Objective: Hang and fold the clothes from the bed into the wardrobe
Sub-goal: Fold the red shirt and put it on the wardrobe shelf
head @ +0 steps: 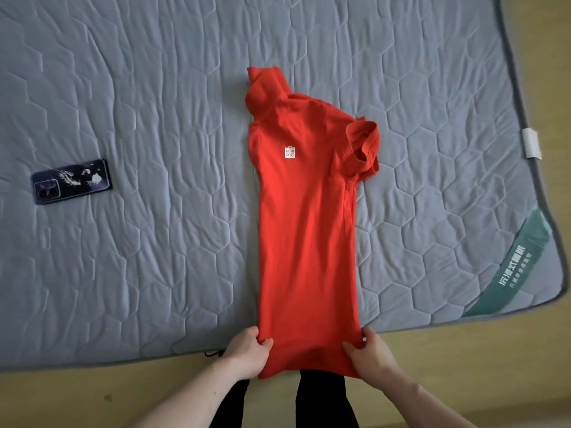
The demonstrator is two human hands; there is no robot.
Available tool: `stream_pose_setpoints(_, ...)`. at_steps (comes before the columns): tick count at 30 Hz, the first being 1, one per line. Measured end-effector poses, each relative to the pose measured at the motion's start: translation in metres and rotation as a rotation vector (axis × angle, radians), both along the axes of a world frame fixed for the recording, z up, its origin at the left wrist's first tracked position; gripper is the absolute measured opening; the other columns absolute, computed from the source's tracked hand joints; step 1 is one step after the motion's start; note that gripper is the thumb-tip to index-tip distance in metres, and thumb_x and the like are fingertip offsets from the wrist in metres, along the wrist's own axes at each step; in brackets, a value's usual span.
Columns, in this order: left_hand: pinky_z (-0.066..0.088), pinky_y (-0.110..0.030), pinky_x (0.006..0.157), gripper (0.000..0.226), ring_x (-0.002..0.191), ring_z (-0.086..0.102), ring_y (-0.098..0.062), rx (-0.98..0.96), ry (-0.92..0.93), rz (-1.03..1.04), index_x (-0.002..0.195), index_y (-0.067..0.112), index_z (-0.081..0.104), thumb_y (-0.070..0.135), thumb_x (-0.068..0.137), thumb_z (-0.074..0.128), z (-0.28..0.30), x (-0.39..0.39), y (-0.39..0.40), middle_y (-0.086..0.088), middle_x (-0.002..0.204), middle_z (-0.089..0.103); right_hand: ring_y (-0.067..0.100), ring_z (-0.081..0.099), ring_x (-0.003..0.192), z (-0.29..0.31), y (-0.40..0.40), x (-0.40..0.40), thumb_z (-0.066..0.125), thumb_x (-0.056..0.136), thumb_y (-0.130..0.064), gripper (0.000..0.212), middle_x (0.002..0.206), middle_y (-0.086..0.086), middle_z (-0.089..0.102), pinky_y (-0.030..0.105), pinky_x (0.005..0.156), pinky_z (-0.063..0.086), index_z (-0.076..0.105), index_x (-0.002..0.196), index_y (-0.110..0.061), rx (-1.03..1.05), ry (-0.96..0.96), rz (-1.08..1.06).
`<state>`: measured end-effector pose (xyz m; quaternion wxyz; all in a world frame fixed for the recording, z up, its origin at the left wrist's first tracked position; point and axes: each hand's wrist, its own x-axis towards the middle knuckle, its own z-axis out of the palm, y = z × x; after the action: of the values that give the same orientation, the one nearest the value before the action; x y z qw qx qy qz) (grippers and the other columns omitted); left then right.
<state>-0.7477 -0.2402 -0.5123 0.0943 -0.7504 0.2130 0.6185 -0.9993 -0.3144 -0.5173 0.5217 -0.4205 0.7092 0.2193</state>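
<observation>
A red polo shirt (306, 217) lies lengthwise on the grey quilted mattress (148, 257), folded into a narrow strip with a small white logo on the chest. Its collar points away from me and one sleeve sticks out on the right. The hem hangs over the near mattress edge. My left hand (247, 350) pinches the hem's left corner, thumb on top. At the right corner, my right hand (372, 353) grips the hem the same way.
A phone in a dark patterned case (71, 181) lies on the mattress at the left. The mattress corner with a green label band (513, 270) is at the right. Yellowish floor (463, 359) runs along the near edge, where my dark trouser legs stand.
</observation>
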Motion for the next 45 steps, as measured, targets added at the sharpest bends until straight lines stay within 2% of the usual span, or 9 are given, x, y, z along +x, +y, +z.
stream_pose_setpoints(3,0.053,-0.031,0.089,0.023,0.094,0.068,-0.016,-0.015,0.003,0.023,0.103,0.018,0.062,0.040,0.100,0.056,0.002,0.007,0.000,0.003,0.102,0.070,0.027,0.068,0.100,0.007,-0.004,0.001,0.068,0.092,-0.024,0.017,0.102,0.004,0.070,0.032,0.083,0.051,0.058,0.103,-0.017,0.021,0.024,0.036)
stream_pose_setpoints(10,0.038,-0.024,0.057,0.023,0.057,0.048,-0.006,-0.039,0.063,-0.129,0.083,0.023,0.051,0.035,0.095,0.066,-0.003,0.031,-0.015,0.011,0.069,0.058,0.026,0.070,0.083,0.004,-0.048,-0.006,0.063,0.082,-0.011,0.013,0.088,0.004,0.070,0.030,0.064,0.051,0.061,0.094,-0.014,0.154,0.020,0.145)
stream_pose_setpoints(18,0.051,-0.029,0.080,0.025,0.090,0.064,-0.012,0.030,0.056,-0.388,0.096,0.026,0.059,0.044,0.086,0.073,0.002,0.059,-0.049,0.007,0.098,0.065,0.022,0.067,0.098,0.007,-0.079,0.015,0.063,0.079,-0.015,0.026,0.102,-0.001,0.071,0.029,0.073,0.047,0.055,0.103,-0.022,0.062,0.045,0.286)
stream_pose_setpoints(25,0.048,-0.029,0.093,0.030,0.109,0.065,-0.024,-0.399,-0.308,-0.165,0.115,0.020,0.063,0.031,0.087,0.070,-0.004,0.125,-0.221,0.000,0.119,0.067,0.023,0.062,0.113,0.011,-0.185,0.068,0.077,0.087,-0.029,0.067,0.136,0.003,0.059,0.037,0.098,0.050,0.043,0.143,-0.014,-0.393,-0.079,-0.099)
stream_pose_setpoints(32,0.042,-0.028,0.100,0.042,0.116,0.059,-0.023,-0.626,-0.360,-0.199,0.123,0.022,0.061,0.030,0.083,0.071,0.002,0.133,-0.331,-0.005,0.132,0.055,0.024,0.051,0.138,-0.007,-0.296,0.106,0.083,0.080,-0.048,0.107,0.149,0.006,0.051,0.034,0.115,0.039,0.022,0.160,-0.012,-0.515,-0.091,-0.397)
stream_pose_setpoints(36,0.038,-0.028,0.104,0.041,0.121,0.056,-0.023,-0.655,-0.330,-0.209,0.125,0.020,0.060,0.026,0.086,0.070,-0.007,0.122,-0.328,-0.005,0.135,0.049,0.021,0.067,0.110,-0.014,-0.320,0.123,0.088,0.068,-0.040,0.084,0.121,0.000,0.067,0.037,0.100,0.054,0.055,0.140,-0.011,-0.487,-0.131,-0.504)
stream_pose_setpoints(40,0.045,-0.031,0.099,0.033,0.105,0.062,-0.022,-0.688,-0.337,-0.144,0.120,0.021,0.062,0.022,0.087,0.067,-0.012,0.126,-0.306,-0.001,0.125,0.051,0.021,0.067,0.092,-0.001,-0.312,0.155,0.070,0.073,-0.022,0.038,0.101,-0.001,0.070,0.033,0.087,0.053,0.064,0.111,-0.021,-0.781,-0.052,-0.314)
stream_pose_setpoints(42,0.046,-0.030,0.094,0.029,0.100,0.063,-0.020,-0.697,-0.369,-0.126,0.115,0.025,0.063,0.023,0.087,0.067,-0.014,0.130,-0.295,0.004,0.116,0.052,0.019,0.064,0.095,0.002,-0.299,0.175,0.069,0.076,-0.019,0.039,0.105,-0.001,0.066,0.029,0.088,0.049,0.065,0.115,-0.023,-0.902,-0.159,-0.152)
stream_pose_setpoints(45,0.044,-0.029,0.091,0.025,0.100,0.063,-0.019,-0.690,-0.372,-0.133,0.110,0.027,0.065,0.023,0.086,0.067,-0.016,0.134,-0.276,0.009,0.108,0.049,0.021,0.058,0.118,-0.012,-0.281,0.196,0.080,0.078,-0.028,0.064,0.129,0.007,0.056,0.026,0.103,0.042,0.060,0.137,-0.017,-0.728,-0.270,0.224)
